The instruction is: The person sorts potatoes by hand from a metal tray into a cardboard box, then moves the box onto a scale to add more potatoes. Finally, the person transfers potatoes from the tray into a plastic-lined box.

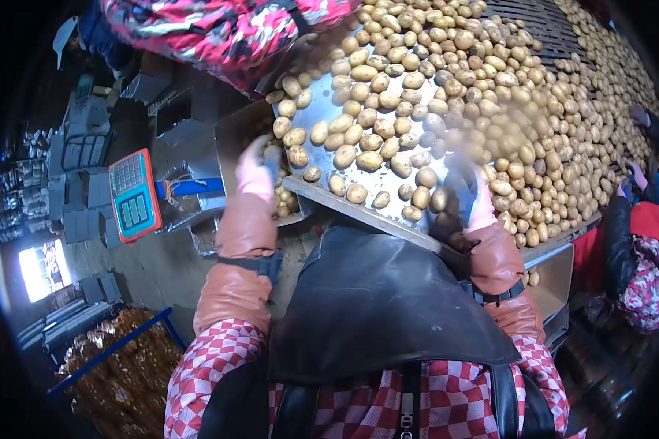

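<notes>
My left hand [257, 167], in a pink and grey glove, is over a cardboard box [229, 139] that holds potatoes, left of the sorting table [359, 209]. Motion blurs its fingers, so I cannot see whether it holds anything. My right hand [470, 192], also gloved, is low over the table's front edge among potatoes [420, 196]. Its fingers are smeared too, and their grip does not show. Loose potatoes [370, 160] lie scattered on the metal surface between my hands. A dense heap of potatoes [556, 139] covers the right side.
A digital scale [135, 196] with an orange rim stands at the left. A person in a pink patterned jacket [227, 29] is across the table's left end. Another person's hands [632, 181] are at the right. A box [553, 278] sits below the right front edge.
</notes>
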A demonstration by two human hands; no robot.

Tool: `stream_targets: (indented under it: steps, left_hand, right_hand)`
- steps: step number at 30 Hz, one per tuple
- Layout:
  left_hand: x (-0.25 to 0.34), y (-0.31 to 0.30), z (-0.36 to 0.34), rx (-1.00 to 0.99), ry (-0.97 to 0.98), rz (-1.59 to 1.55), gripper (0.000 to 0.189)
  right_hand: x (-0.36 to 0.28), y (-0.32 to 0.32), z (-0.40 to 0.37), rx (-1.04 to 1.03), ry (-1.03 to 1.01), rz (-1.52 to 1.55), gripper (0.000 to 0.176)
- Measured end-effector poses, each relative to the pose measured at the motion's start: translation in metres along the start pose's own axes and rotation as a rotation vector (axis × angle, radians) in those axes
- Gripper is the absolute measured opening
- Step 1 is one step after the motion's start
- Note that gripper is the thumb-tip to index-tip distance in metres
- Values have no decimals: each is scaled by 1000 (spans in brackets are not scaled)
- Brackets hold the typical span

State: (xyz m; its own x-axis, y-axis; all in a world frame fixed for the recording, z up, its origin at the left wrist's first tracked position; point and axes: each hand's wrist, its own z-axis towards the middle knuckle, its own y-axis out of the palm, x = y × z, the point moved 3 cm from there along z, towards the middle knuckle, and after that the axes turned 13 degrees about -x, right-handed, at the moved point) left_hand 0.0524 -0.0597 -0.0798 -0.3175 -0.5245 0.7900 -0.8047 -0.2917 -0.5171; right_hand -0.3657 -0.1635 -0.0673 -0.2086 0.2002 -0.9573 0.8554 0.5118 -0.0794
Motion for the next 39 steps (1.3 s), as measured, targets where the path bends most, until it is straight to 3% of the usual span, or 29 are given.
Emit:
stream_targets:
  steps: [1, 3, 5, 7, 9, 11, 12, 14, 15, 17, 18, 19, 21, 22, 23, 25, 27, 29, 35, 37, 39]
  left_hand:
    - [8, 30, 10, -103, -34, 85, 34]
    - [77, 79, 18, -252, 124, 502, 38]
    - [108, 113, 51, -305, -62, 620, 40]
    - [108, 143, 94, -326, -86, 780, 40]
    - [111, 161, 110, -283, -131, 758, 42]
    - [80, 172, 152, -238, -59, 772, 51]
    - [68, 170, 165, -313, -66, 770, 56]
    - [71, 163, 160, -411, -66, 675, 64]
    - [78, 162, 138, -330, -44, 571, 59]
    - [74, 169, 110, -333, 246, 303, 52]
    - [88, 179, 76, -526, 171, 105, 50]
    - [105, 191, 42, -709, 91, -100, 49]
    - [115, 203, 13, -692, 497, 258, 48]
    - [134, 206, -14, -865, 386, 99, 50]
    - [152, 207, -36, -1032, 269, -66, 53]
    - [147, 216, -49, -1222, 148, -305, 64]
    - [131, 223, -42, -1164, 314, -168, 66]
    - [134, 221, -49, -1144, 269, -216, 65]
    - [118, 213, -50, -1031, 225, -334, 56]
    - [116, 208, -50, -981, 301, -286, 55]
    - [117, 199, -54, -940, 329, -294, 54]
  right_hand:
    - [-2, -8, -2, -3, 102, 111, 48]
    - [9, -26, -10, 44, -42, -20, 46]
    - [1, -43, -21, 83, 33, -127, 43]
    - [30, -68, -38, 226, 2, -60, 40]
    - [17, -84, -68, 337, 17, -248, 37]
    - [77, -110, -90, 462, 62, 188, 37]
    - [94, -115, -98, 476, -13, 14, 37]
    - [110, -116, -118, 519, -64, -188, 36]
    - [112, -114, -126, 535, -47, -212, 36]
    - [103, -101, -137, 513, 158, 413, 35]
    - [76, -86, -133, 587, 262, 392, 36]
    - [91, -83, -132, 525, 272, 392, 34]
    - [91, -75, -111, 423, 161, -75, 31]
    - [78, -71, -105, 392, -51, -371, 29]
    - [101, -73, -89, 323, -73, -350, 30]
    - [54, -55, -72, 194, 190, -826, 33]
    - [62, -41, -48, 33, 370, -1033, 48]
    - [59, -31, -29, 33, 483, -1098, 57]
    - [47, -26, 8, 51, 499, -1101, 52]
    - [45, -27, 26, -6, 589, -1091, 46]
    - [48, -32, 26, -8, 539, -1069, 42]
